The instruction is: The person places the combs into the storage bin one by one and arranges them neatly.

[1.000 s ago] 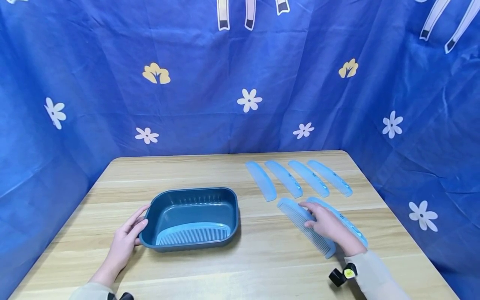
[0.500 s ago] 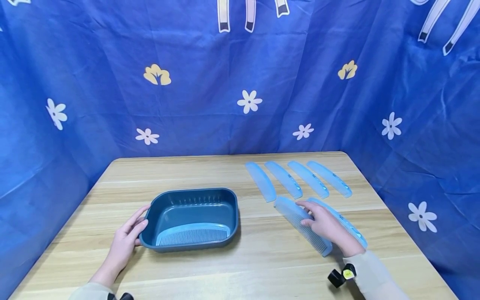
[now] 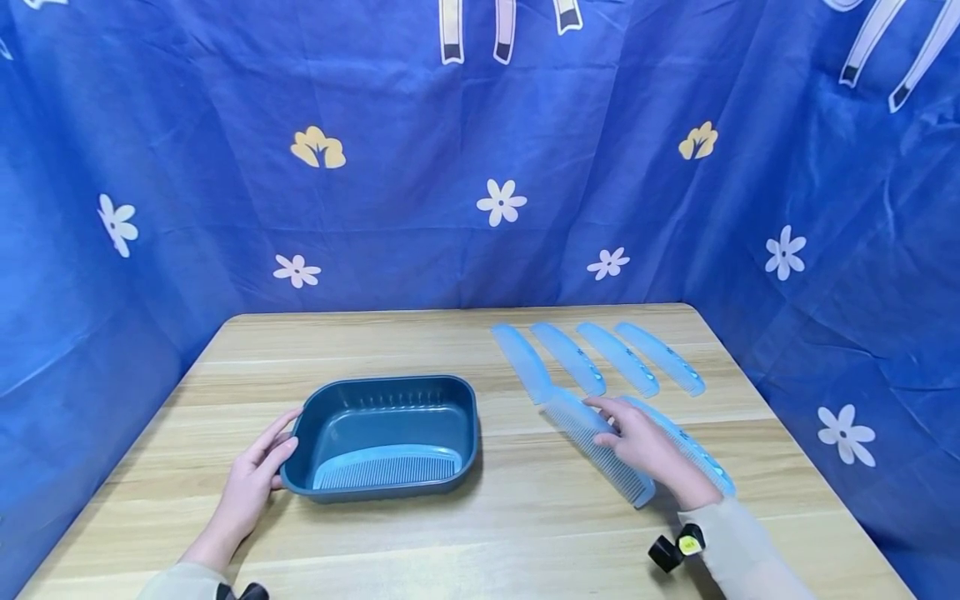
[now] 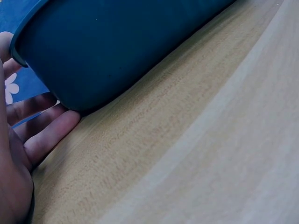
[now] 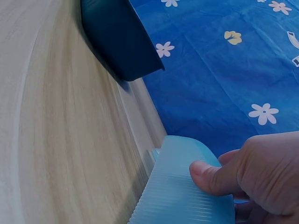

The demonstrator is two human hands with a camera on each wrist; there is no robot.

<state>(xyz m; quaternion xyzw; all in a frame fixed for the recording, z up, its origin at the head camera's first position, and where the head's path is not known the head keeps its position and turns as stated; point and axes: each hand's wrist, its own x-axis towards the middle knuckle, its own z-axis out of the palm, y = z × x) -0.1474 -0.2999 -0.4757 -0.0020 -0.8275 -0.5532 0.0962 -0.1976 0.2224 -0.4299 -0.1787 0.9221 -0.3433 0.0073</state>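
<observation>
My left hand (image 3: 251,483) holds the left end of a dark teal plastic basin (image 3: 378,496) on the table. In the left wrist view, its fingertips (image 4: 60,126) touch the basin's lower corner. One light blue comb (image 3: 386,468) lies inside along the near wall. My right hand (image 3: 641,442) pinches another light blue comb (image 3: 600,462) along its back. The right wrist view shows the thumb (image 5: 205,177) on its face, fingers partly hidden behind. Beside it, partly under the right forearm, rests one more comb (image 3: 708,462).
Several light blue combs (image 3: 573,358) lie in a slanted row near the back right of the wooden table (image 3: 517,542). Blue patterned cloth (image 3: 390,208) hangs behind and at both sides. The basin stands left of the combs.
My right hand has shifted the pinched comb slightly left, so its far end now meets the leftmost back comb in the head view. The left hand and basin stay put.
</observation>
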